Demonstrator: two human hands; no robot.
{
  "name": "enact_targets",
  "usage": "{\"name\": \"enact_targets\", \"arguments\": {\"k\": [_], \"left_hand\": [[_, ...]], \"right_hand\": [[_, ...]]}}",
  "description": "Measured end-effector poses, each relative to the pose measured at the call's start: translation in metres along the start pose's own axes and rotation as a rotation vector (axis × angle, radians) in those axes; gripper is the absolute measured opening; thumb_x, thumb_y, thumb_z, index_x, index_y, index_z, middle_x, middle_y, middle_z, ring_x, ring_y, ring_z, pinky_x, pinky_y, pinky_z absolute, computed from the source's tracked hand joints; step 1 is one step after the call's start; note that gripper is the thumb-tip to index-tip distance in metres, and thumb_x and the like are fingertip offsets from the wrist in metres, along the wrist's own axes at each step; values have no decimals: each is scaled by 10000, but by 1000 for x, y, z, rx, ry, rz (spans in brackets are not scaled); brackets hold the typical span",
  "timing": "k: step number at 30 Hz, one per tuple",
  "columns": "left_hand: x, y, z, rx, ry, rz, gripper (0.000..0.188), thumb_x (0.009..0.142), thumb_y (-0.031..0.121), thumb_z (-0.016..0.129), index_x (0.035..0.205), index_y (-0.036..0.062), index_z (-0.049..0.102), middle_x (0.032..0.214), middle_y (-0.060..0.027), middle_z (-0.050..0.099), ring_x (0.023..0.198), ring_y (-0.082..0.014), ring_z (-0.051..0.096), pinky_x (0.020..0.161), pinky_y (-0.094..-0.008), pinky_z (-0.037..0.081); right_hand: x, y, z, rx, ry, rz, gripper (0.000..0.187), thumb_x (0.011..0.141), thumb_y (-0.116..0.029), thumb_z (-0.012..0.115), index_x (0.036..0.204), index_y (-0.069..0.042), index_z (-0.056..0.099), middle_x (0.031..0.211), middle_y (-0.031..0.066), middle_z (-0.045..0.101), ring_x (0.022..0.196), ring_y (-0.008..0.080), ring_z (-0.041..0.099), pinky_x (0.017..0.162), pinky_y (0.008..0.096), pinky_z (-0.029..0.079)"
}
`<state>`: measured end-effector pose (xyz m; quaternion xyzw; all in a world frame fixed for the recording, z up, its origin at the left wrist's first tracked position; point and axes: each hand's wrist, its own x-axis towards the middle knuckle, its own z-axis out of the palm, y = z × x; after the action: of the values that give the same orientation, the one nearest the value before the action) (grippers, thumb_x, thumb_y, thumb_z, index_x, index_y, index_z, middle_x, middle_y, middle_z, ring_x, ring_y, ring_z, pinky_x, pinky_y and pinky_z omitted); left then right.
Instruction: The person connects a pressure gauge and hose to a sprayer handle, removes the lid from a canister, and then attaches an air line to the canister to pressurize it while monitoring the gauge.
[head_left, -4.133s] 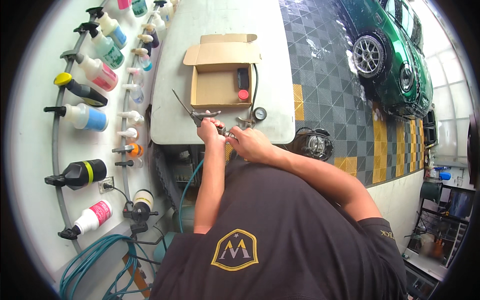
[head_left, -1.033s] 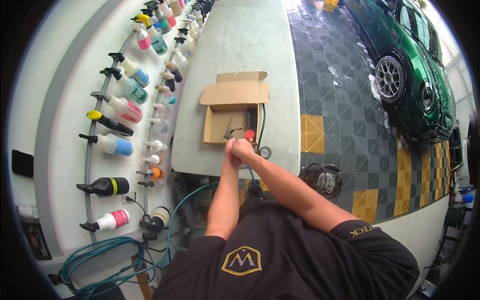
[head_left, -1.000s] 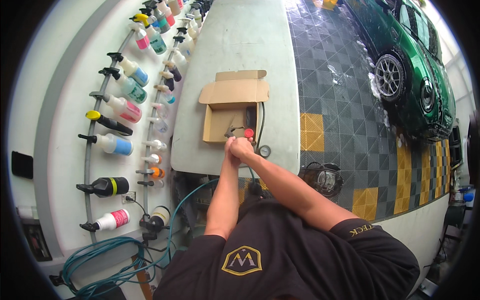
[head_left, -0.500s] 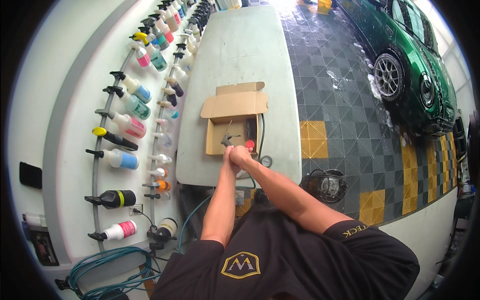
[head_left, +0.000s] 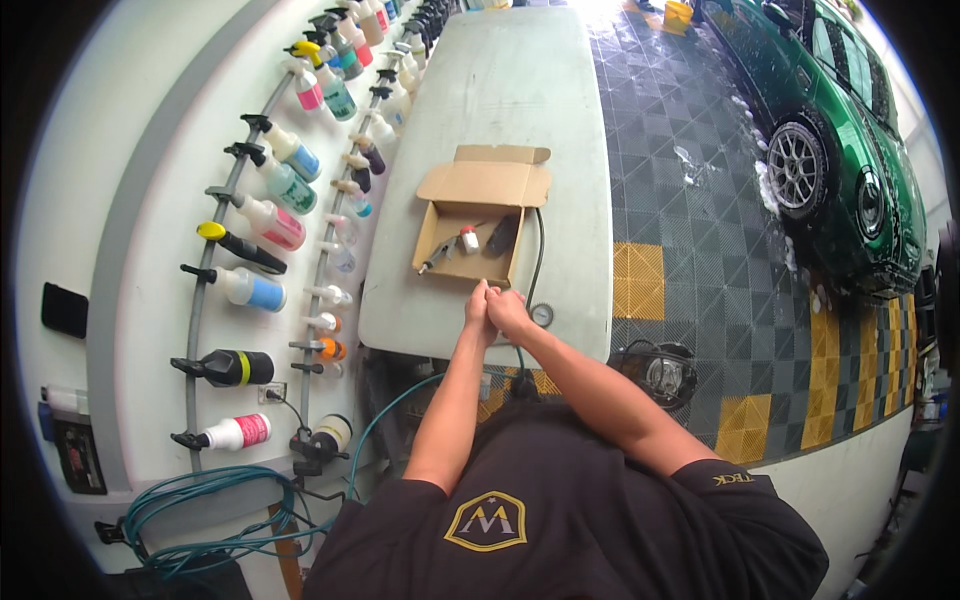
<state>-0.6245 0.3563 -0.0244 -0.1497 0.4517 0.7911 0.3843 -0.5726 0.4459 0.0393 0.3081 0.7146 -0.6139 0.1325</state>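
Observation:
My left hand [head_left: 480, 308] and my right hand [head_left: 508, 312] are side by side at the front edge of an open cardboard box [head_left: 462, 276]. Both look closed, fingers drawn together; what lies between them, if anything, I cannot make out. Inside the box a grey spray gun [head_left: 436, 254] leans toward the front left corner, its end near the wall. A small white bottle [head_left: 469, 241] with a red cap is in the middle, beside a dark object [head_left: 503, 236] on the right. The box lid is folded back.
The box rests on a pale table [head_left: 490, 90]. A dark hose [head_left: 541, 245] passes its right side, near a round gauge [head_left: 541, 314]. Spray bottles [head_left: 275, 222] hang on wall rails at left. A green car [head_left: 860, 170] stands at right; a teal hose [head_left: 210, 520] lies coiled lower left.
The spray gun and the red-capped bottle, at my hands before, now lie in the box, away from my hands. My hands have drawn back to the box's front edge.

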Motion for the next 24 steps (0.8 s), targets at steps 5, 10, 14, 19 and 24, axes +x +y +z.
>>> {"name": "enact_targets", "arguments": {"k": [5, 10, 14, 19, 24], "left_hand": [[-63, -9, 0, 312, -81, -62, 455, 1040, 512, 490, 1096, 86, 640, 934, -54, 685, 883, -180, 676, 760, -350, 554], [-103, -47, 3, 358, -197, -225, 390, 1047, 435, 535, 1174, 76, 617, 1013, -72, 696, 919, -170, 677, 798, -346, 558], [-120, -89, -12, 235, 5, -129, 285, 1062, 335, 535, 1179, 83, 598, 1084, -86, 704, 960, -172, 680, 870, -350, 543], [-147, -102, -47, 231, 239, -36, 277, 1070, 323, 528, 1165, 65, 560, 1015, -102, 708, 964, -220, 710, 851, -346, 563], [-174, -86, -62, 511, 295, -47, 352, 1076, 275, 517, 1293, 4, 575, 1050, -95, 592, 899, -159, 687, 701, -295, 595]], "right_hand": [[-41, 45, -51, 403, -317, 112, 368, 1049, -322, 486, 1055, 14, 636, 694, 36, 584, 473, 115, 485, 383, 307, 364], [-74, 94, -65, 208, -388, 101, 313, 1061, -236, 493, 1219, 10, 605, 813, 78, 644, 649, 170, 597, 591, 328, 504], [-79, 133, -59, -212, -360, -168, 311, 982, -245, 564, 1103, -1, 713, 944, 142, 753, 755, 306, 705, 775, 421, 555], [-14, 152, -42, -125, -181, 305, 329, 906, -241, 590, 1029, 22, 745, 904, 145, 748, 749, 259, 706, 698, 416, 561], [-3, 148, 13, 139, -184, 377, 418, 975, -379, 557, 1075, 0, 704, 884, 149, 727, 798, 252, 683, 655, 404, 556]]}}
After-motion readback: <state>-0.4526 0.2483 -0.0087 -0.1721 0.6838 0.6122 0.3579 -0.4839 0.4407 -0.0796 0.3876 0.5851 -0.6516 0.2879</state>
